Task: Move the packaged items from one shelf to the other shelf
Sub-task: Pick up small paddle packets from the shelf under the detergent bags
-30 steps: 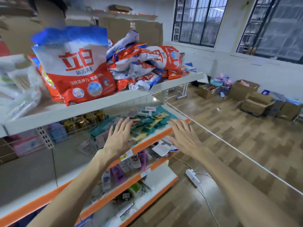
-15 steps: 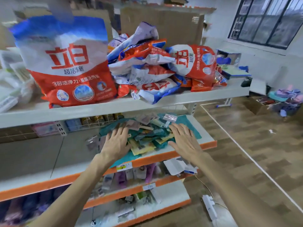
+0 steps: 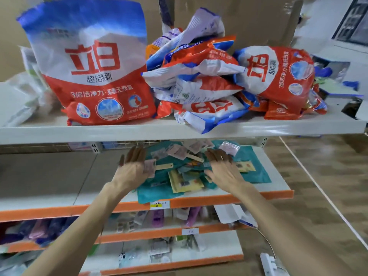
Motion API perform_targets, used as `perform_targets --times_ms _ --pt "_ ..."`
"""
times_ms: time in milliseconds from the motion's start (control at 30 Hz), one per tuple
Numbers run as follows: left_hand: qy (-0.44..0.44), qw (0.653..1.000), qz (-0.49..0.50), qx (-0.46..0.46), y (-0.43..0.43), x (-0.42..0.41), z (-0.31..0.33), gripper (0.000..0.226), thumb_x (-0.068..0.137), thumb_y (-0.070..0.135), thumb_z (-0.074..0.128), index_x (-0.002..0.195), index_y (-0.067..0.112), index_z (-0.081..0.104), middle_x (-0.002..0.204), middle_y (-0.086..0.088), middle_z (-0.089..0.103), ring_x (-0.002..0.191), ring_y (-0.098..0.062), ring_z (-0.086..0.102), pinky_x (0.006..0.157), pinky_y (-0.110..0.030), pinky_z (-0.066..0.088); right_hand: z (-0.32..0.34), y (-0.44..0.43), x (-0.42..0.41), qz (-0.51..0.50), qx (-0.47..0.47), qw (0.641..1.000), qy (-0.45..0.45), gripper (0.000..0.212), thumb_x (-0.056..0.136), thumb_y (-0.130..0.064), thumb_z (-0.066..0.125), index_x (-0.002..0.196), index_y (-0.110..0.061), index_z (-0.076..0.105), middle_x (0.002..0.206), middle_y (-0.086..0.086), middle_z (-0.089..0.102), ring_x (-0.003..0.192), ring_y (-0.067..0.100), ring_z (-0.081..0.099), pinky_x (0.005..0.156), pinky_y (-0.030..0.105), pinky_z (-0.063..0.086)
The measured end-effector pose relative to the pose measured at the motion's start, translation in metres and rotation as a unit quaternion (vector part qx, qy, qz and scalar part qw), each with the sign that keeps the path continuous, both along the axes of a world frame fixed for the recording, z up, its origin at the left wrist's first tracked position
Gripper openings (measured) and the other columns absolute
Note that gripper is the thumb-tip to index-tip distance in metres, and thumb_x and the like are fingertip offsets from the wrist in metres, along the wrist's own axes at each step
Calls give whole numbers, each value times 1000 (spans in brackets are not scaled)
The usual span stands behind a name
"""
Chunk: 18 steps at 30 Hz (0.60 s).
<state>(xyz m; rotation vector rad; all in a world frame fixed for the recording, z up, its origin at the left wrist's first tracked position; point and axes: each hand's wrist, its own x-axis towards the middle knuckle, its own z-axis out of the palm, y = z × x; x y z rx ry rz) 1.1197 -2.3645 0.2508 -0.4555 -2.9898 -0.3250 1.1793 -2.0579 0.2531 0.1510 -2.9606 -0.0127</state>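
Your left hand (image 3: 132,166) and right hand (image 3: 223,168) sit on either side of the heap of small packaged items (image 3: 185,174), which lies on a teal sheet (image 3: 256,172) on the orange-edged shelf (image 3: 249,195). Both hands are flat with fingers straight, holding nothing. You appear to be at the gathering step. Next, close in from both sides and scoop the loose packets together so none slide off.

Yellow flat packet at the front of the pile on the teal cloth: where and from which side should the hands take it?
Best to pinch the yellow packet by its near edge, coming from the shelf front. It lies flat on the teal cloth, and smaller packets overlap its far end, leaving the near edge free.
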Motion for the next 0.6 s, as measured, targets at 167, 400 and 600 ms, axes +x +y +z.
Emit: perform_targets --times_ms 167,400,600 --pt "-10 999 -26 17 5 -17 -7 85 84 33 69 153 16 22 160 -3 19 149 -23 14 116 -54 21 -7 25 -14 -13 -28 999 42 68 73 -29 81 132 -5 54 128 16 59 120 37 54 96 49 49" --pt "-9 998 -63 28 20 -37 -25 68 80 23 71 138 14 38 141 -6 41 127 -31 44 98 -46 43 -24 54 -37 -61 -77 994 39 53 90 -31 65 135 -14 44 139 7 48 133 31 37 107 44 33" --pt "-41 998 -40 -9 39 -59 -71 56 84 32 69 130 22 39 131 -4 48 118 -26 48 92 -42 46 -56 54 -60 -64 -85 994 21 55 95 -32 58 142 -14 37 145 6 42 138 27 32 113 42 28"
